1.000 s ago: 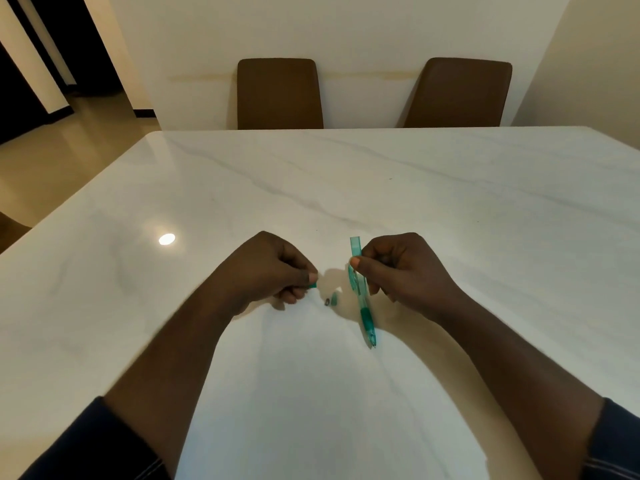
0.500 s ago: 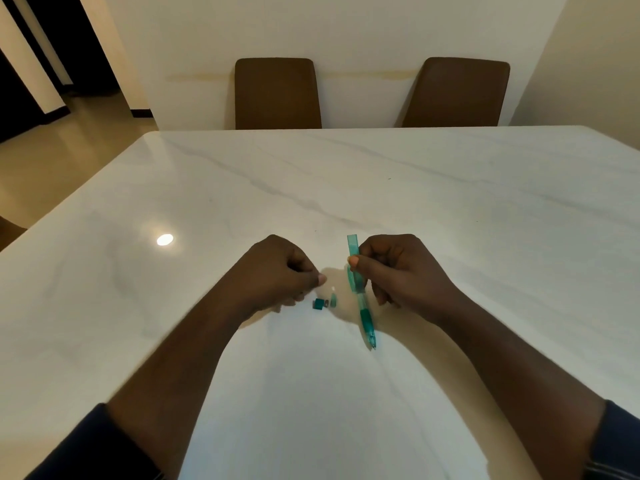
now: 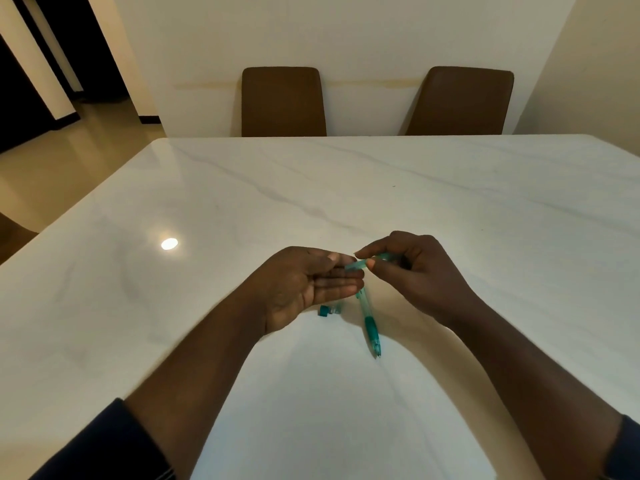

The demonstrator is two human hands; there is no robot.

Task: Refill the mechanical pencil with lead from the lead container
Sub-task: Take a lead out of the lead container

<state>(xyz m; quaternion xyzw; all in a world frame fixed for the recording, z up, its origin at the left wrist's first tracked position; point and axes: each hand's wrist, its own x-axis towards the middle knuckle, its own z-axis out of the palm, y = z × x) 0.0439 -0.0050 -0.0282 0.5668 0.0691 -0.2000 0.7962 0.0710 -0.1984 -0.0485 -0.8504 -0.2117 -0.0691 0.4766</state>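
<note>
1. Hands first: your left hand (image 3: pixel 304 285) is turned palm up and spread flat, fingers straight and together, pointing toward your right hand. It grips nothing.
2. Your right hand (image 3: pixel 412 271) pinches the lead container (image 3: pixel 358 264), a small pale teal tube, between thumb and forefinger. The tube lies tilted, and its near end sits right over the fingertips of your flat left palm. Whether that end touches the skin cannot be told.
3. No lead stick can be made out at this size, either in the tube or on the palm.
4. Your mechanical pencil (image 3: pixel 370 323) lies flat on the table (image 3: pixel 450 202), below and between the two hands. It is teal with a darker grip, and its tip points toward you. Its far end is hidden under your left fingers.
5. Two tiny parts rest on the table just left of the pencil, partly under the heel of your left palm: a teal cap (image 3: pixel 324 311) and, just beside it, a clear piece (image 3: pixel 336 309). They look to be touching or nearly so; the view is too small to settle it.
6. Your table is white marble with grey veins, and a lamp reflection (image 3: pixel 169 243) shines on it well to the left of your hands.
7. Two brown chairs (image 3: pixel 283 102) stand at the far side, against the cream wall.
8. Dark sleeves (image 3: pixel 104 452) cover both your forearms near the bottom corners of the view.
</note>
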